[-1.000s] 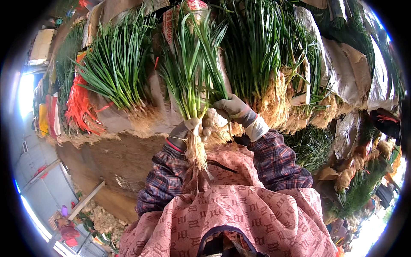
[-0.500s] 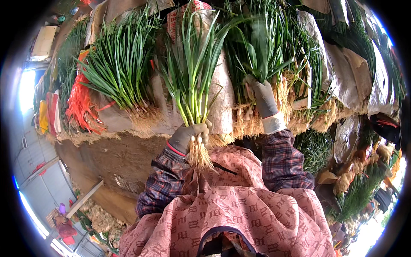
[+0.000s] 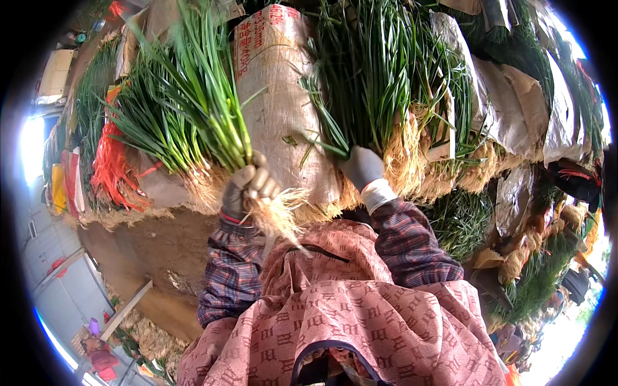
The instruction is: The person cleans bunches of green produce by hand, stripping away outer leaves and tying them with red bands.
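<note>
My left hand (image 3: 250, 185), in a grey glove, is closed round the lower stems of a bunch of green garlic (image 3: 222, 109). Its long leaves lean up and left, and pale roots (image 3: 280, 209) hang out below the fist. That bunch overlaps a laid pile of green garlic (image 3: 154, 122) on the left. My right hand (image 3: 362, 168), gloved too, is closed at the near left edge of a larger green garlic heap (image 3: 367, 71), where a few stalks run into its grip. Its fingertips are hidden. Between the hands lies a whitish woven sack (image 3: 283, 109) with red print.
Red plastic strips (image 3: 119, 161) hang beside the left pile. More root ends (image 3: 405, 151) and sacking sheets (image 3: 515, 103) lie to the right. Brown ground (image 3: 154, 251) shows below the stack's front edge, and a wooden bar (image 3: 129, 309) slants at lower left.
My left hand has carried its bunch left, from over the sack to the left pile, uncovering the sack. My right hand has moved down and left along the right heap.
</note>
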`<act>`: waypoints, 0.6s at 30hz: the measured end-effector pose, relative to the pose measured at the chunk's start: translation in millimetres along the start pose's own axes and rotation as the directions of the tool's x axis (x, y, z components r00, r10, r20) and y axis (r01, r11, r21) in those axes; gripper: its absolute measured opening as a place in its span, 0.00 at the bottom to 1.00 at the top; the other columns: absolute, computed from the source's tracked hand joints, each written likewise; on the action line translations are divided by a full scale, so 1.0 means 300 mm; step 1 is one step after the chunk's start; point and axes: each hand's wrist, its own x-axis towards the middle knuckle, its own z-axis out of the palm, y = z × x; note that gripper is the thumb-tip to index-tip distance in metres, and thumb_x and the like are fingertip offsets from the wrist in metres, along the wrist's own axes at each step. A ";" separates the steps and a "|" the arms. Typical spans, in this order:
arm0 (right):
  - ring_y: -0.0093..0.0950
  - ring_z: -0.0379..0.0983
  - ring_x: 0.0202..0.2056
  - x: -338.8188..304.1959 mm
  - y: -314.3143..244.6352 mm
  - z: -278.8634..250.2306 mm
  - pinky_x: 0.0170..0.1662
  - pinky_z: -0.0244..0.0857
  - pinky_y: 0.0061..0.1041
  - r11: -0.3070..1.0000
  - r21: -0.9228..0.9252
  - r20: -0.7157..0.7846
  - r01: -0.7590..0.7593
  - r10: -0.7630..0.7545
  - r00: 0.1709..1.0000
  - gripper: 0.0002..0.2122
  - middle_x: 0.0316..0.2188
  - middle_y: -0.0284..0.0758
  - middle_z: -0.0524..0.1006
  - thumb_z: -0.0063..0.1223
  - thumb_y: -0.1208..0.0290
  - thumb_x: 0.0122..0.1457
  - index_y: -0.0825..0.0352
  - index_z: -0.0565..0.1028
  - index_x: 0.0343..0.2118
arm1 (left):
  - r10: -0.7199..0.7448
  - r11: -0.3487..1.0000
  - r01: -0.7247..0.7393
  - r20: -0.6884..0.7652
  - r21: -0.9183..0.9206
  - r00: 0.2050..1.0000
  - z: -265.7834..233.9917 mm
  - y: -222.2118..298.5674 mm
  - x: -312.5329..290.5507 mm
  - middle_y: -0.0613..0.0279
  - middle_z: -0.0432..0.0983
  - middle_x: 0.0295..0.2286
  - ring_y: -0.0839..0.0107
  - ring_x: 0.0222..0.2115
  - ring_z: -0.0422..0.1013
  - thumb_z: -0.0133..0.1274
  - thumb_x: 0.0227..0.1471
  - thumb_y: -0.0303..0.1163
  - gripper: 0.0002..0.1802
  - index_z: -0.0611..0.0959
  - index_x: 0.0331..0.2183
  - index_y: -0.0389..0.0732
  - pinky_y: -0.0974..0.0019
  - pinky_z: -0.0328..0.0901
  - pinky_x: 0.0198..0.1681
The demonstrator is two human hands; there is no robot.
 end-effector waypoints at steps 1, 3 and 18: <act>0.46 0.77 0.27 -0.007 -0.003 0.036 0.33 0.71 0.39 0.998 -0.062 -0.078 -0.026 0.021 0.997 0.27 0.24 0.46 0.79 0.54 0.42 0.51 0.69 0.78 0.32 | -0.007 0.999 0.011 -0.110 0.034 0.994 0.044 -0.024 0.011 0.69 0.71 0.18 0.76 0.17 0.66 0.54 0.55 0.34 0.13 0.77 0.40 0.38 0.68 0.67 0.25; 0.43 0.77 0.26 -0.002 0.041 0.043 0.31 0.71 0.38 0.999 -0.013 -0.146 0.036 -0.037 0.989 0.24 0.24 0.45 0.79 0.56 0.47 0.52 0.68 0.78 0.33 | -0.080 0.997 0.080 -0.192 -0.008 0.978 0.028 -0.067 0.014 0.68 0.71 0.18 0.75 0.20 0.68 0.55 0.53 0.34 0.13 0.78 0.39 0.38 0.66 0.68 0.28; 0.22 0.73 0.23 -0.256 0.002 -0.079 0.27 0.68 0.21 0.599 0.706 -0.332 0.378 -0.192 0.923 0.07 0.25 0.35 0.79 0.54 0.72 0.58 0.67 0.79 0.36 | -0.254 0.967 0.234 -0.432 -0.100 0.865 0.028 -0.286 0.059 0.58 0.77 0.29 0.65 0.28 0.74 0.56 0.51 0.35 0.12 0.80 0.35 0.37 0.63 0.71 0.36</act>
